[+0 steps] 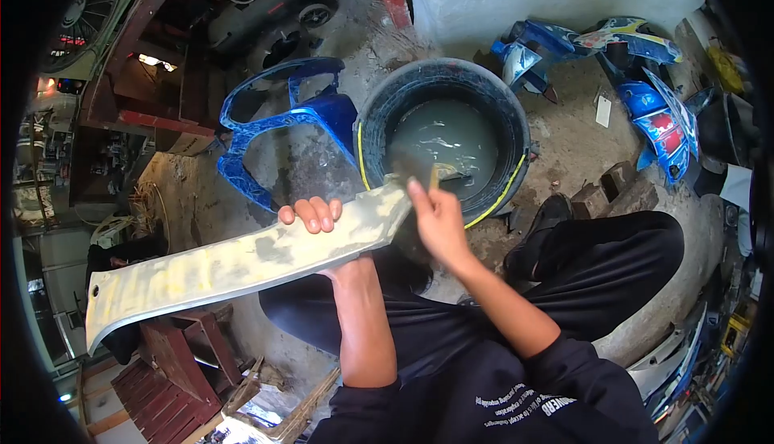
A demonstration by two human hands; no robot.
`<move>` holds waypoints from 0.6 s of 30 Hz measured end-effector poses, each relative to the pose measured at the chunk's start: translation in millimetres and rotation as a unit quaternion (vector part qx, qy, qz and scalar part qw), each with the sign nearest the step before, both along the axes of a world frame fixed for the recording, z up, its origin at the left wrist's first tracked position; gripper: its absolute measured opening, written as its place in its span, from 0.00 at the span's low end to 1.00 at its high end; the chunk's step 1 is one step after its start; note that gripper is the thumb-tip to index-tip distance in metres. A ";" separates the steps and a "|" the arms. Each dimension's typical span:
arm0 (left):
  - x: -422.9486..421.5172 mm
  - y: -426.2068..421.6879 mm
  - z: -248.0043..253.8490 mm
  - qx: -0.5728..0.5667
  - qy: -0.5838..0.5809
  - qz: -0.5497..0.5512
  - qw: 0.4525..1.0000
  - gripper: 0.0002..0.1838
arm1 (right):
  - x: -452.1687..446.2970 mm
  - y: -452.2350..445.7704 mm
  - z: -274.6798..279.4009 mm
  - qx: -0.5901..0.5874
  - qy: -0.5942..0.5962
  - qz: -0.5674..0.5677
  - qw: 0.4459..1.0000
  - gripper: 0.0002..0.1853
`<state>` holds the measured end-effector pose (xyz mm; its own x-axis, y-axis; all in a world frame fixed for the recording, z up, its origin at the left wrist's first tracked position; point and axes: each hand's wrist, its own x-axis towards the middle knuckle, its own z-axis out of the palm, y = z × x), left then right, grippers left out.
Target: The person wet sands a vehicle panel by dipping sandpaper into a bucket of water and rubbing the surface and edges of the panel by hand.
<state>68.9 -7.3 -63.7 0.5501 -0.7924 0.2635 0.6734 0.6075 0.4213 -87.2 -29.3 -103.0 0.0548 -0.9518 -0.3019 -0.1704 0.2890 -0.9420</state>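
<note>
A long curved panel (234,263), patched yellow and grey with a small hole at its far left end, lies slantwise across my lap. My left hand (314,217) grips it from underneath, with the fingers curled over its upper edge. At the panel's right end, my right hand (439,222) is closed, thumb pressed forward. A dark smear of motion shows just beyond that thumb, and I cannot make out what is between the fingers. Right behind both hands stands a black bucket (372,118) of cloudy grey water.
A blue frame-shaped part (330,118) rests on the floor left of the bucket. Blue motorcycle fairings (665,126) lie at the right, near wooden blocks (617,190). A dark red wooden stool (165,375) is at lower left. Assorted parts line the right edge.
</note>
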 end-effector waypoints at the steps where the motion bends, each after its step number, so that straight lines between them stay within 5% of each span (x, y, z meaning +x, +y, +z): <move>1: -1.4 -1.5 -0.9 -0.001 0.003 -0.001 1.000 0.17 | 4.4 3.0 1.4 -0.047 -0.013 -0.028 0.998 0.26; 3: -2.7 -1.8 1.3 -0.004 0.013 0.004 1.000 0.17 | 13.0 9.4 4.1 -0.142 -0.034 -0.077 0.986 0.27; 6: -2.7 -2.4 4.4 -0.008 -0.005 0.002 1.000 0.17 | -1.6 -15.4 -18.5 -0.025 0.021 -0.096 0.995 0.31; 12: -1.1 -2.9 -0.5 -0.006 0.005 0.000 1.000 0.18 | 1.8 14.2 -19.0 -0.090 -0.042 -0.056 0.993 0.32; 16: -3.1 -5.3 4.6 -0.008 -0.003 -0.003 1.000 0.18 | -5.2 -23.5 -69.3 -0.005 -0.033 -0.089 0.995 0.30; 18: -2.8 -3.8 3.5 -0.005 -0.009 -0.001 1.000 0.19 | -6.9 -14.7 -13.3 0.000 0.020 -0.032 0.999 0.30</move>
